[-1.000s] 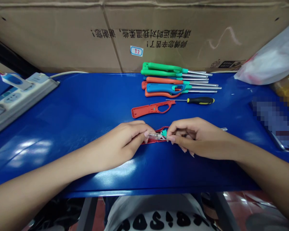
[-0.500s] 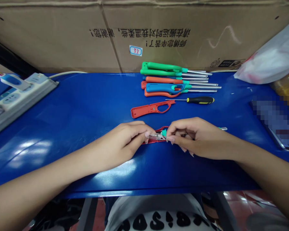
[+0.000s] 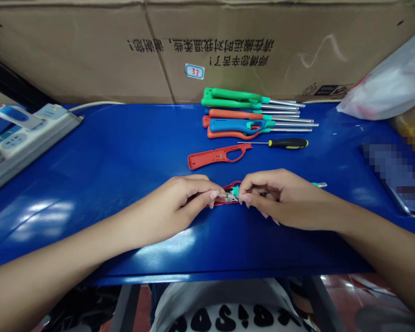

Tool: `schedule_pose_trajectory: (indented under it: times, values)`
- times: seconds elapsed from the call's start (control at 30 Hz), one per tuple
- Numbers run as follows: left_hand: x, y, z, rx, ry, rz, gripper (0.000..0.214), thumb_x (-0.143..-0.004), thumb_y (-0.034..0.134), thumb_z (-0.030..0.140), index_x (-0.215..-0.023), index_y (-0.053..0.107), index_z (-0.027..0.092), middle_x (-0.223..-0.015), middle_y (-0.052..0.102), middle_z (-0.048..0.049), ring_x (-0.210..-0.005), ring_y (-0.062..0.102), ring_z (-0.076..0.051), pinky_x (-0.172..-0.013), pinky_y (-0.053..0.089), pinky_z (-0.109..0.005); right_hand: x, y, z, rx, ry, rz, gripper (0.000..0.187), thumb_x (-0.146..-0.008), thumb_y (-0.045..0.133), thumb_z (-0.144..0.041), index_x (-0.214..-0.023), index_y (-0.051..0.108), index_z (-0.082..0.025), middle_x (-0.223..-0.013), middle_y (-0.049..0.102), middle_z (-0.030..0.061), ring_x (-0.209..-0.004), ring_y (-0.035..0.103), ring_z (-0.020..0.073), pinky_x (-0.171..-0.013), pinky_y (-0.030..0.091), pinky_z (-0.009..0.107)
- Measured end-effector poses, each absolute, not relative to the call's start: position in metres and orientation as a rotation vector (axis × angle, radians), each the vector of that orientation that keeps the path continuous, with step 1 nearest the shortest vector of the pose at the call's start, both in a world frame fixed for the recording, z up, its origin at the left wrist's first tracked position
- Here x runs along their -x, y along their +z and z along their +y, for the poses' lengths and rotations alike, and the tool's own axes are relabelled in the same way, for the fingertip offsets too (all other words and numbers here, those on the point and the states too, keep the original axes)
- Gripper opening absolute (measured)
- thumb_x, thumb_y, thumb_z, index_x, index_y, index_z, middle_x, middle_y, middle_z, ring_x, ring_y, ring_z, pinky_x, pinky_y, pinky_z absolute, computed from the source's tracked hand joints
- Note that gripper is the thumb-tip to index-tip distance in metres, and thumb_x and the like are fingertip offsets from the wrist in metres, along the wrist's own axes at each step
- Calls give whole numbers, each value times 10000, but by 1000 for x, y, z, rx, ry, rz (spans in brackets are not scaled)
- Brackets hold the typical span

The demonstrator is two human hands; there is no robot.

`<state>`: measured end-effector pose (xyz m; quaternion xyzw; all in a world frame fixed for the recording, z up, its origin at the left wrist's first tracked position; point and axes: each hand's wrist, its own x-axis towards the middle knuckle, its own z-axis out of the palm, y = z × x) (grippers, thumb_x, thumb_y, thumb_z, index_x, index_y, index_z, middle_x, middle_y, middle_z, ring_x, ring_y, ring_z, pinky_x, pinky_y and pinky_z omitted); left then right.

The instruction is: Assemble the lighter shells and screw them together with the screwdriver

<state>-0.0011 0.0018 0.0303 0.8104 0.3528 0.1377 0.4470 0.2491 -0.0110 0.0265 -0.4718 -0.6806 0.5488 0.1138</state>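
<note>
Red handle half lies on blue table, clear tube over it. Left hand at 9 o'clock, pinching tube. Right hand at 3 o'clock, bunched beside green piece; exact grip hidden, can't tell. Beyond: second red half, 12 o'clock; screwdriver, 1–2; lighters, 1; cardboard box, 12.

A workshop: blue bench, screwdriver, opened red casing, row of lighters, power strip
</note>
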Motion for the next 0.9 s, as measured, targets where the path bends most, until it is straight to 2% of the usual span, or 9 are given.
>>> schedule_pose_trajectory:
  times: [0.57,0.9]
  values:
    - [2,27,0,-1997,365,851,267,-1036,491,252,-1097,747,206,-993,727,-14,-925,672,-140,-858,513,-250,-248,23,-11,1354,1580,-2010,188,-985,563,-377,-895,651,-237,-628,503,-76,-496,467,45,-479,329,196]
    - [1,27,-1,-1994,355,861,268,-1038,488,264,-1104,744,226,-989,718,-13,-914,666,-147,-844,508,-258,-246,21,-11,1322,1518,-2048,178,-975,569,-342,-864,649,-230,-644,499,-66,-559,414,70,-497,320,208]
